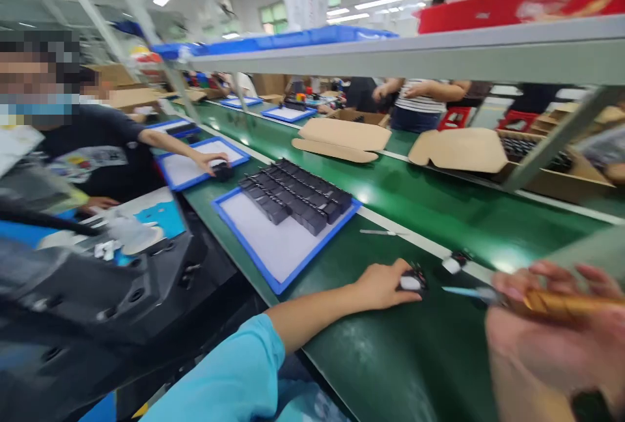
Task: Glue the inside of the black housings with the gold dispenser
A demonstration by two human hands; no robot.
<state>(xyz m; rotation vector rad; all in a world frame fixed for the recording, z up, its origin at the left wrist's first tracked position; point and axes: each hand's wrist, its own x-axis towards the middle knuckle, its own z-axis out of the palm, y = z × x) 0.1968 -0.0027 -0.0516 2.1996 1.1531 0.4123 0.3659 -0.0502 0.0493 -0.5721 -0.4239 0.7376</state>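
My left hand (378, 286) has its fingers closed around a small black-and-white part (411, 282) resting on the green bench. Held in my right hand (541, 337), at the right edge, is an amber-handled pointed tool (551, 305) with a pale bluish tip. The tip points left toward the part, with a gap between them; motion blurs this hand. A second black-and-white part (456, 262) lies beyond, near the white line. Farther left, a blue-rimmed tray (263, 266) bears rows of black blocks (297, 194). A thin pale strip (383, 232) lies between tray and hands.
A co-worker's hand (213, 163) touches a dark piece at another blue-rimmed tray (180, 171). Cardboard pieces (344, 135) lie on the green belt (395, 181). An overhead shelf (390, 60) crosses the view, its slanted support (556, 139) at right. Dark machinery (97, 279) stands left.
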